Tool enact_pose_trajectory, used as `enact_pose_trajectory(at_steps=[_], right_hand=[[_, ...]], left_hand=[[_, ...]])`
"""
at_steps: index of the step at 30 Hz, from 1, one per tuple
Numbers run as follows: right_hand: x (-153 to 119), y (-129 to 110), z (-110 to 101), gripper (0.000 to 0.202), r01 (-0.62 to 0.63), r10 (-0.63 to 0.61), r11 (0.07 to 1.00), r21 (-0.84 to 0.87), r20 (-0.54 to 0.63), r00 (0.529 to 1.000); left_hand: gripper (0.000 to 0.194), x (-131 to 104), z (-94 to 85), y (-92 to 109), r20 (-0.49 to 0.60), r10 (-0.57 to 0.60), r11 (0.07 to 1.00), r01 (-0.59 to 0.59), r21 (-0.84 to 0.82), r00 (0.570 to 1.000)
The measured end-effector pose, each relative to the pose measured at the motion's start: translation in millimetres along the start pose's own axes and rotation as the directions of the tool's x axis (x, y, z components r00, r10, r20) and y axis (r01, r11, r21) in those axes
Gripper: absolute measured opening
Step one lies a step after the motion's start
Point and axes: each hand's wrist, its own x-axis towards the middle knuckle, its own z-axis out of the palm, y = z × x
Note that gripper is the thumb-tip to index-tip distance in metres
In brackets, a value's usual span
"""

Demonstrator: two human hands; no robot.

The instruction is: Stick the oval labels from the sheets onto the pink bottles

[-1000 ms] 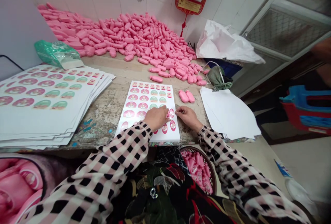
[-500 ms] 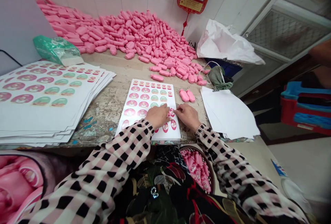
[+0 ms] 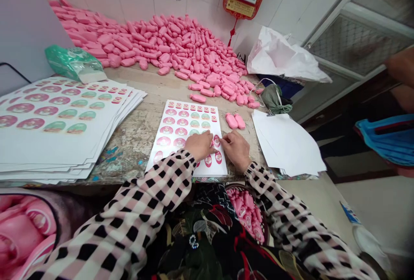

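A white sheet of stickers (image 3: 168,159) lies on the table before me, printed with rows of pink and green ovals. My left hand (image 3: 199,145) rests on its right half, fingers stretched over the paper and covering some stickers. At the sheet's right edge, my right hand (image 3: 236,147) has thumb and forefinger pinched beside a pink oval sticker (image 3: 217,140), seemingly at its rim. The fingertips of both hands are close together. Just beyond the right hand lie two pink bottle-shaped pieces (image 3: 235,121), side by side.
A big heap of pink pieces (image 3: 161,42) fills the table's back. Stacked sticker sheets (image 3: 64,142) lie left under a green packet (image 3: 73,62); white papers (image 3: 287,142) lie right. A basket of labelled pieces (image 3: 247,211) sits below the edge. Another person carries a blue basket (image 3: 388,137) at right.
My hands stay at almost the same place on the sheet. The view shifts slightly. At the right, the other person's blue and red baskets have moved rightward and down.
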Motion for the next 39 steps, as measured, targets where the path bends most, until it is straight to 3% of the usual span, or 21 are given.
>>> enact_pose_trajectory(at_steps=[4,8,11,15,19,21,22,24,26,30,32,34,39], right_hand=[[-6,3,0,0.025,-0.051,0.065,0.987,0.153,-0.088,0.994],[-8,11,-1,0.031,-0.157,0.209,0.939,0.305,-0.146,0.967],[-15,16,4,0.034,-0.23,0.29,0.869,0.439,-0.074,0.954],[-29,15,10,0.037,-0.327,0.356,0.688,0.648,0.091,0.93],[-38,5,-1,0.036,-0.338,0.364,0.604,0.722,0.128,0.923],[-39,-2,-10,0.034,-0.291,0.339,0.633,0.717,0.082,0.937],[-39,-6,-13,0.033,-0.258,0.321,0.658,0.707,0.047,0.946],[-40,-15,-19,0.03,-0.197,0.277,0.697,0.69,-0.006,0.961],[-42,-25,-23,0.029,-0.178,0.249,0.685,0.706,0.003,0.969],[-46,-43,-32,0.026,-0.271,0.228,0.497,0.824,0.177,0.957],[-47,-50,-39,0.025,-0.32,0.187,0.401,0.858,0.265,0.946],[-47,-55,-43,0.024,-0.334,0.141,0.377,0.864,0.303,0.943],[-49,-65,-44,0.024,-0.276,0.082,0.491,0.826,0.272,0.959]], left_hand=[[0.047,1,2.6,-3,-0.024,0.011,0.999,-0.012,-0.04,1.0],[0.046,0,6.2,-5,-0.054,0.031,0.994,-0.036,-0.1,0.998],[0.047,-5,8.6,-5,-0.1,0.039,0.985,-0.055,-0.163,0.994],[0.048,-13,7.5,-9,-0.179,0.023,0.953,-0.076,-0.294,0.984],[0.041,-23,0.7,-12,-0.255,-0.08,0.884,-0.049,-0.464,0.964],[0.039,-31,-2.6,-9,-0.244,-0.172,0.764,-0.027,-0.645,0.954],[0.04,-36,-3.9,-6,-0.2,-0.223,0.645,-0.01,-0.764,0.954],[0.045,-49,-5.6,1,-0.05,-0.292,0.298,0.041,-0.954,0.955],[0.049,-61,-6.9,8,0.077,-0.298,-0.004,0.08,-0.997,0.951],[0.046,-77,-9.7,14,0.213,-0.246,-0.368,0.113,-0.923,0.946],[0.046,-80,-11.0,12,0.274,-0.205,-0.488,0.144,-0.861,0.94],[0.044,-82,-12.0,11,0.303,-0.185,-0.555,0.155,-0.817,0.935],[0.046,-83,-13.9,17,0.294,-0.211,-0.597,0.115,-0.794,0.932]])
